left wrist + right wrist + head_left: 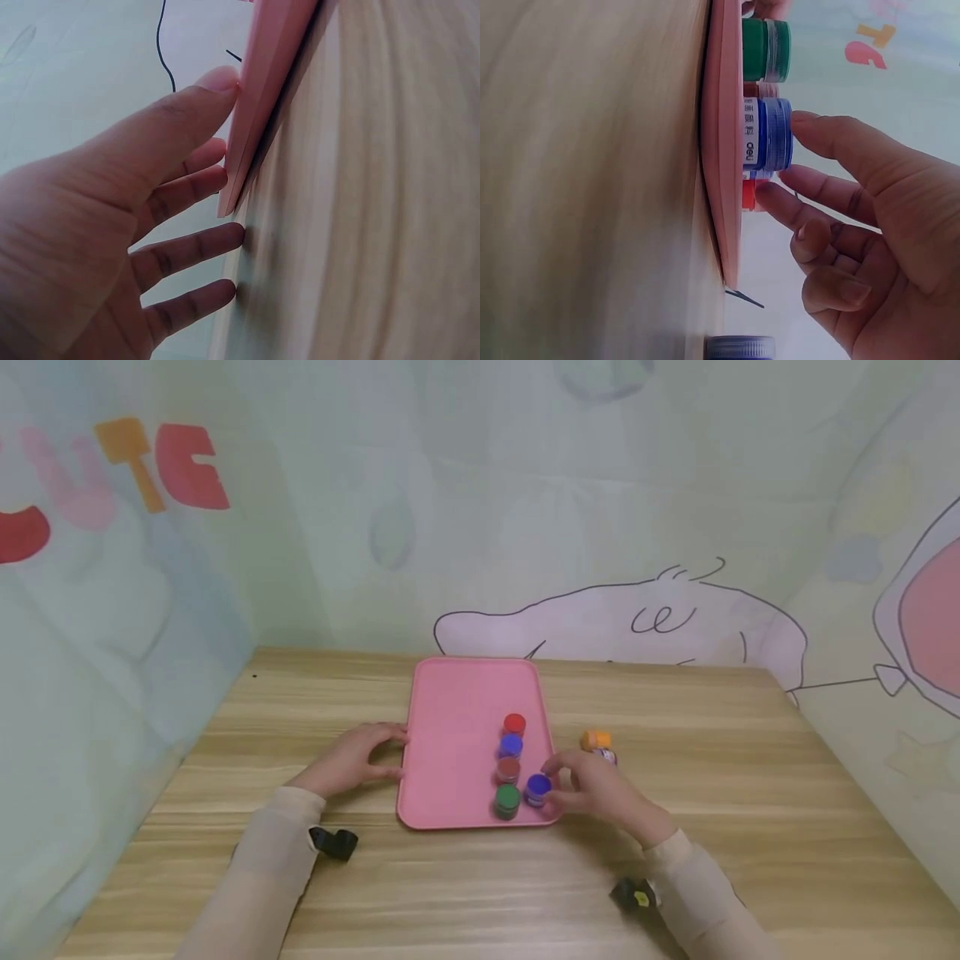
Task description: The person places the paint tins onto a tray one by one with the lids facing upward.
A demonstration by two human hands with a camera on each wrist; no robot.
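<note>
The tray [450, 743] is plain pink; on its right half, far to near, come a red jar [514, 725], a lighter blue jar [511, 747], a brownish-red jar [507, 769] and a green jar [507, 802], with a deep blue jar [538, 790] at near right, its label [751, 135] white with dark print. An orange jar [596, 741] sits right, on the table [450, 893] of streaky tan wood grain. The far backdrop [337, 527] is pale green, with red and orange letters [191, 467] left and a pink balloon [937, 618] right
</note>
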